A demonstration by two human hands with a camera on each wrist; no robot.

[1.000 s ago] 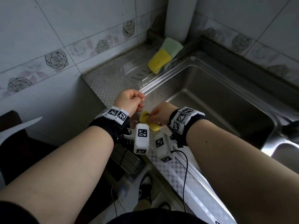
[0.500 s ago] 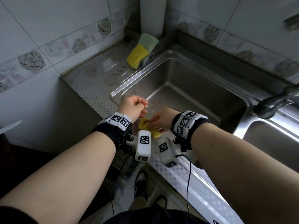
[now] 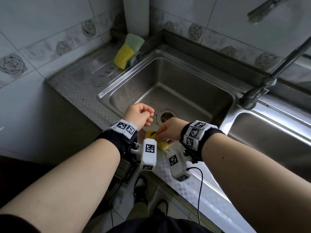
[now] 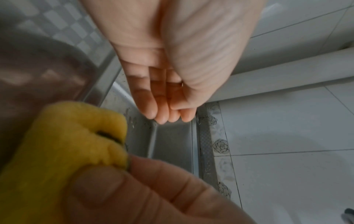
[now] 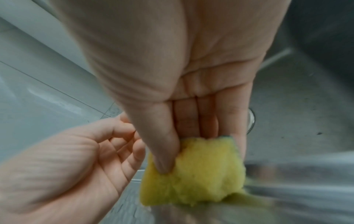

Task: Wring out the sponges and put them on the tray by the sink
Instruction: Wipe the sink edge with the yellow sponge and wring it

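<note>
The right hand (image 3: 170, 131) pinches a yellow sponge (image 3: 162, 144) between thumb and fingers, palm down, over the near rim of the sink (image 3: 176, 91). The left hand (image 3: 138, 116) hangs just beside it, fingers loosely curled, holding nothing. A second sponge (image 3: 125, 55) leans in the clear tray (image 3: 101, 71) on the desk (image 3: 75, 84), well apart at the sink's far corner.

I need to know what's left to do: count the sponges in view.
2. One yellow sponge is pinched in the right hand at the sink's near rim; another sponge leans on the tray left of the sink.
</note>
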